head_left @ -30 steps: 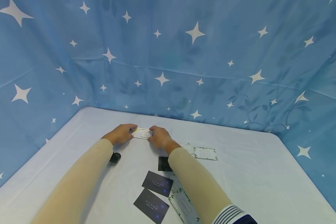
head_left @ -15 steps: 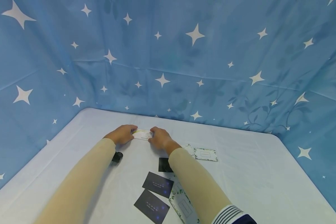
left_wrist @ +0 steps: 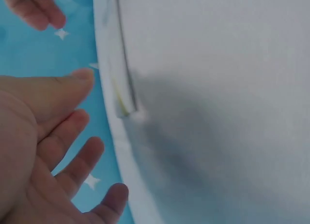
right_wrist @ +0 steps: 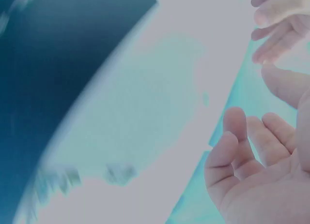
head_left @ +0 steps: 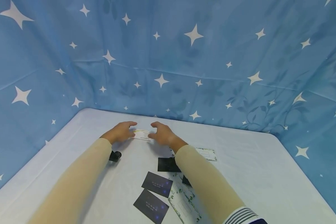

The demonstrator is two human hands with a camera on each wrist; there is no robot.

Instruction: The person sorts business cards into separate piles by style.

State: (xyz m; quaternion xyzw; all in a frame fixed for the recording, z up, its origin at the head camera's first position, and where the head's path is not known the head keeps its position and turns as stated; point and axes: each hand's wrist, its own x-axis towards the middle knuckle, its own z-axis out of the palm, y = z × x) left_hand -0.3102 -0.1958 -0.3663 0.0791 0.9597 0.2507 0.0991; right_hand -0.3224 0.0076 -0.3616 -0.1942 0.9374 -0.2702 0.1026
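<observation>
A blue starry curtain (head_left: 168, 62) hangs beyond the white card (head_left: 141, 134), which lies btwn a person's two hands on a white-covered table (head_left: 254, 186); single card or stack, can't tell. L to R: cream L sleeve (head_left: 70, 186) reaches in from the near L of the card; a black item (head_left: 115, 156), partly hidden by the sleeve, sits nearer the camera than the card and L of it. L hand (head_left: 121, 131) is just L of the card, thumb & fingers apart; L wrist view shows a gap btwn thumb and card. The card itself bears small print and a yellow curve. On the near side of it, slightly R, two dark cards (head_left: 157, 184) w/ pale print and blue spots lie one nearer than the other. R hand (head_left: 162, 134) is just R of the card, thumb apart from loosely bent fingers; contact w/ card, can't tell. Near side and R of the card: a black card (head_left: 168, 165), then near leafy cards (head_left: 183, 207), partly under the cream R sleeve (head_left: 207, 183). Farthest R of the card, a far leafy card (head_left: 208, 153), partly covered, and a striped cuff (head_left: 240, 215) at frame's bottom.
</observation>
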